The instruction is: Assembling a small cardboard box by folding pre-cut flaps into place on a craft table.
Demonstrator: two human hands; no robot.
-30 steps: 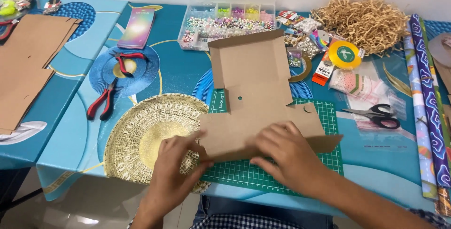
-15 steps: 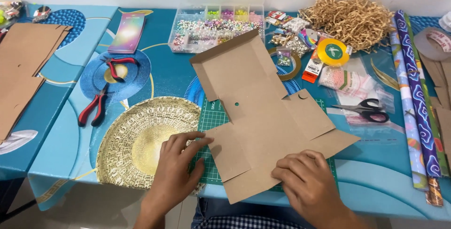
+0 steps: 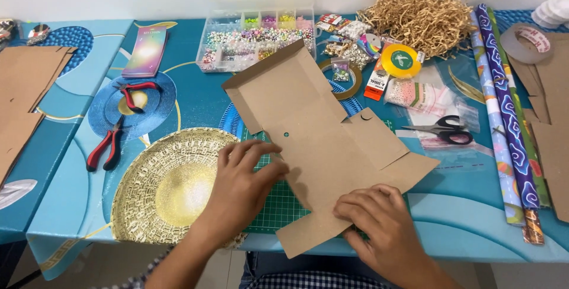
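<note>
A flat brown cardboard box blank (image 3: 314, 129) lies skewed over a green cutting mat (image 3: 278, 206) on the blue table. My left hand (image 3: 243, 185) presses its fingertips on the blank's left edge. Near the table's front edge, my right hand (image 3: 376, 221) rests on the blank's lower flap, fingers curled over the fold. Neither hand grips anything. The blank's far flaps point toward the bead box.
A round gold woven mat (image 3: 163, 188) lies left of the cutting mat. Red-handled pliers (image 3: 106, 147), a clear bead organiser (image 3: 255, 40), a tape ring (image 3: 347, 84), shredded paper (image 3: 421, 19), black scissors (image 3: 444, 132), wrapping paper rolls (image 3: 507, 123) and cardboard sheets (image 3: 24, 99) surround it.
The cardboard blank has turned counter-clockwise and slid toward the front edge. My right hand moved down onto its lower flap; my left hand stayed at its left edge.
</note>
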